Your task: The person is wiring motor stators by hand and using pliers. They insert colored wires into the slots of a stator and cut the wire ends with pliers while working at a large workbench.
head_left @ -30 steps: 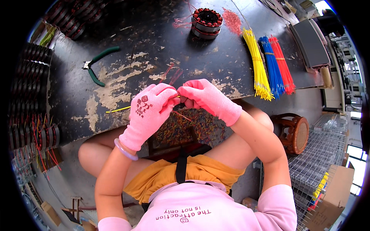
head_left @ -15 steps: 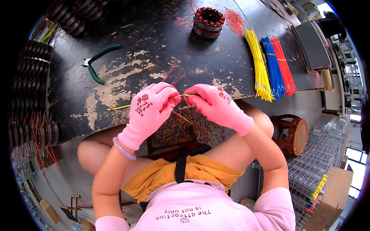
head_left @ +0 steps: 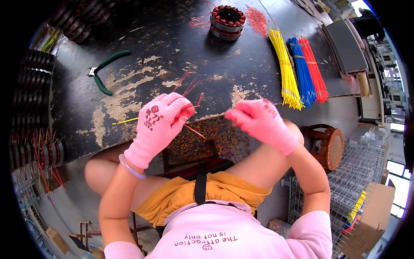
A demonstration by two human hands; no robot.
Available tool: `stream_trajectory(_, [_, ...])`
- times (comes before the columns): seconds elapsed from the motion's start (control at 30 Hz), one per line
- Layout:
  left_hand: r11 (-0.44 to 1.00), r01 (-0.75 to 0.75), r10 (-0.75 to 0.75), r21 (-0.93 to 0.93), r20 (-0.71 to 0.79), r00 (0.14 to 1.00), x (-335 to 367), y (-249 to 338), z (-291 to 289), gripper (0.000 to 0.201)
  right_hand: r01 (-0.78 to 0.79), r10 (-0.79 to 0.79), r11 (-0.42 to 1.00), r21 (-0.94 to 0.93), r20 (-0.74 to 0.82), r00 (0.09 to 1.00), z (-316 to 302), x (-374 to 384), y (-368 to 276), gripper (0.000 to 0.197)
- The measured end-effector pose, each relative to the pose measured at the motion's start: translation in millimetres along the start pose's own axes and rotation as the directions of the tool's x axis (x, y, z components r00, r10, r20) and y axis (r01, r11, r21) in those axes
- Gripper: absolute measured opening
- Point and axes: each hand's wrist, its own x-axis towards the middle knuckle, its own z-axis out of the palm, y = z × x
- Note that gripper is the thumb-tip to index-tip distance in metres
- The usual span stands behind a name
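My left hand (head_left: 158,123), in a pink glove, is closed at the table's near edge around a yellow wire (head_left: 126,121). The wire's long end sticks out to the left, and a short thin end shows beyond my fingertips on the right. Thin red wires (head_left: 189,87) also come out around these fingers, and one red length (head_left: 195,131) points down to the right. My right hand (head_left: 265,124), gloved in pink too, is apart from the wires over my right knee. Its fingers are curled together and slightly blurred; anything between them is hidden.
Green-handled pliers (head_left: 103,71) lie on the worn dark table (head_left: 168,52). A wound motor stator (head_left: 227,23) stands far back, beside red scraps (head_left: 257,20). Yellow (head_left: 284,71), blue (head_left: 302,71) and red wire bundles (head_left: 314,69) lie right. Stacked stators (head_left: 36,95) line the left; coloured bits (head_left: 194,146) cover the area below.
My right hand has come away from my left, moving right and slightly down. The yellow piece between the hands no longer shows. My left hand, still holding the wire, has shifted slightly left.
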Motion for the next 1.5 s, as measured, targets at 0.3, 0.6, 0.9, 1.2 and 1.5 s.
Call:
stream_trajectory(0.3, [1.000, -0.015, 0.015, -0.021, -0.008, 1.000, 1.1, -0.7, 2.3, 0.009, 0.489, -0.647, 0.731, -0.476, -0.256, 0.718, 52.8, 43.0, 1.1, 0.020])
stream_trajectory(0.6, [1.000, -0.026, 0.026, 0.013, -0.022, 0.999, 3.0, 0.0, 1.8, 0.009, 0.440, -0.489, 0.859, -0.262, -0.164, 0.857, 40.5, 25.3, -2.3, 0.017])
stream_trajectory(0.9, [0.999, -0.050, 0.050, 0.003, 0.002, 0.999, 0.2, -1.9, 1.2, 0.013, -0.301, 0.080, 0.679, 0.670, 0.340, 0.937, 33.6, 44.5, -18.1, 0.029])
stream_trajectory(1.2, [0.999, -0.034, 0.034, -0.004, -0.014, 0.999, 0.8, -2.0, 2.2, 0.011, 0.410, -0.551, 0.783, -0.468, -0.217, 0.806, 49.2, 35.9, -10.5, 0.022])
stream_trajectory(1.5, [0.997, -0.066, 0.067, 0.034, -0.027, 0.997, 0.2, -1.8, 4.9, 0.011, 0.326, -0.341, 0.940, -0.099, -0.277, 0.898, 30.6, 32.9, -14.3, 0.027])
